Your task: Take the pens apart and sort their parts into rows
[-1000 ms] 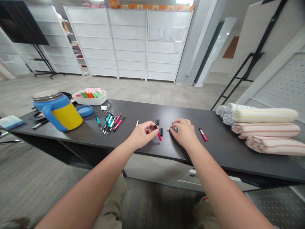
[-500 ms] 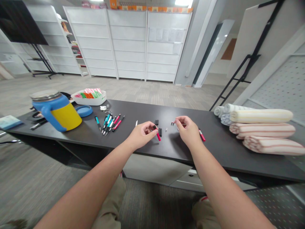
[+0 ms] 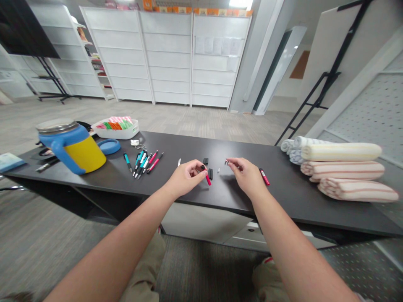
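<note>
My left hand (image 3: 189,176) is closed around a red pen barrel (image 3: 208,179) with a black end, held at a slant above the table. The fingertips of my right hand (image 3: 244,171) are pinched at a small dark-and-silver pen part (image 3: 226,162), partly hidden by the fingers. Between the hands lie black grips (image 3: 210,173), more short black pieces (image 3: 205,161) and a tiny whitish piece (image 3: 218,170). Thin refills (image 3: 179,162) lie just beyond my left wrist. A red pen part (image 3: 264,177) with a dark end rests right of my right hand.
On the dark table (image 3: 170,147), several blue and red pens (image 3: 143,162) lie left of my hands. Farther left stand a blue-and-yellow mug (image 3: 83,153), its blue lid (image 3: 108,146) and a white basket (image 3: 126,133) of colourful packets. Rolled towels (image 3: 343,167) are stacked at the right.
My right hand has moved a little left, its fingertips closing in on the small pen part. My left hand keeps holding the red barrel; the view has shifted slightly.
</note>
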Available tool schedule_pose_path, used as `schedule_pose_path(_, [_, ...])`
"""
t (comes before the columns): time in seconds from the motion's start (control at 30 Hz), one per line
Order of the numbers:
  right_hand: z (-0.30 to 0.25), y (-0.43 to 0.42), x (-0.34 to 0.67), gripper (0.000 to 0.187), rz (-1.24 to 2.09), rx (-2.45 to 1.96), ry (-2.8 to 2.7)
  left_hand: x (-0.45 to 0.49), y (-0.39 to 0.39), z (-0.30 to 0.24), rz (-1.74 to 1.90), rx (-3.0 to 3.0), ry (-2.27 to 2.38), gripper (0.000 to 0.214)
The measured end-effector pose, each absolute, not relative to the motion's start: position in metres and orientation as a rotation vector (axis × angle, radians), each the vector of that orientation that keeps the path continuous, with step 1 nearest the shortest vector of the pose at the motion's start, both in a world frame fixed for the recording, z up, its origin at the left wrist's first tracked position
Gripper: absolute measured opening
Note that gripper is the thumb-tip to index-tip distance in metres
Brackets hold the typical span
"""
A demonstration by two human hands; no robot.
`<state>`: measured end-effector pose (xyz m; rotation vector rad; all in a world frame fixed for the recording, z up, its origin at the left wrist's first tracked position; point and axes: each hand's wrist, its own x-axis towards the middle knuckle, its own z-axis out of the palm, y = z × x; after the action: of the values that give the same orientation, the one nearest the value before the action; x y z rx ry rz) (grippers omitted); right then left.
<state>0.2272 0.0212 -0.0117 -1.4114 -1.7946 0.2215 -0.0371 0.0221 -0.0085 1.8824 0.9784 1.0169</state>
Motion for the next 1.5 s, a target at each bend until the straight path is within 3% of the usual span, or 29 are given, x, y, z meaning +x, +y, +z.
schedule_pose_path(0.37, [-0.013, 0.021, 0.218, 0.009, 0.332, -1.449, -1.741, -0.035, 0.021, -0.006, 1.029, 1.805, 0.948, 0.027])
schedule_pose_path(0.7, [-0.017, 0.033, 0.213, 0.022, 0.320, -1.460, -1.964, -0.034, 0.022, -0.006, 1.021, 1.799, 0.949, 0.026])
schedule_pose_path(1.07, [-0.017, 0.039, 0.209, 0.010, 0.176, -1.558, -2.074, -0.035, 0.021, -0.006, 1.013, 1.818, 0.948, 0.022])
schedule_pose_path(1.23, [-0.020, 0.034, 0.216, 0.015, 0.245, -1.559, -1.914, -0.035, 0.021, -0.005, 1.010, 1.815, 0.963, 0.023])
schedule_pose_path(1.5, [-0.015, 0.029, 0.223, 0.009, 0.340, -1.576, -1.718, -0.036, 0.021, -0.007, 1.019, 1.821, 0.949, 0.023])
